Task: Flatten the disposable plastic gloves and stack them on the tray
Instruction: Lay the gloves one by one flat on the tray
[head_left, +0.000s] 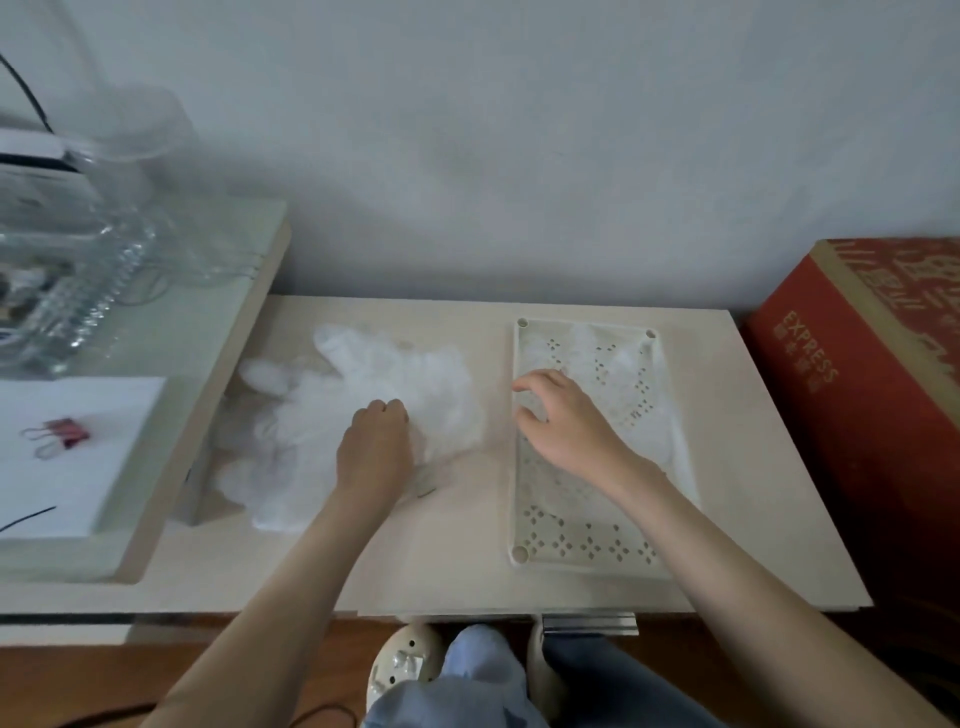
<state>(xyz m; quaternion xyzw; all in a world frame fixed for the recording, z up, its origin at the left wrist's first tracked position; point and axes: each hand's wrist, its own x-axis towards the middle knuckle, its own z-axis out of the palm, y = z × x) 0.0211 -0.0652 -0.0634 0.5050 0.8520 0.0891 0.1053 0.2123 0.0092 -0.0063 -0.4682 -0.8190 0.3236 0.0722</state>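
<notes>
Disposable plastic gloves, thin, translucent white and crumpled, lie heaped on the left half of the pale beige table in front of me. One flattened glove is spread over the far part of the cream perforated rectangular tray, which sits on the table's right half, just beside the heap. My left hand is down on the near right edge of the heap, knuckles up, fingers curled tight under the palm into the film. Whether they have a fold pinched I cannot tell, since the tips are hidden. My right hand is over the tray, fingers bent and loosely spread, thumb held apart. Its fingertips come down close to the tray's left rim, and it holds nothing. The forearm crosses the tray's near right corner. Off to the right a red cardboard box printed EXPRESS stands near the table's end. On the raised shelf to my left a red binder clip lies on a white sheet, and a clear plastic container stands beyond it.
</notes>
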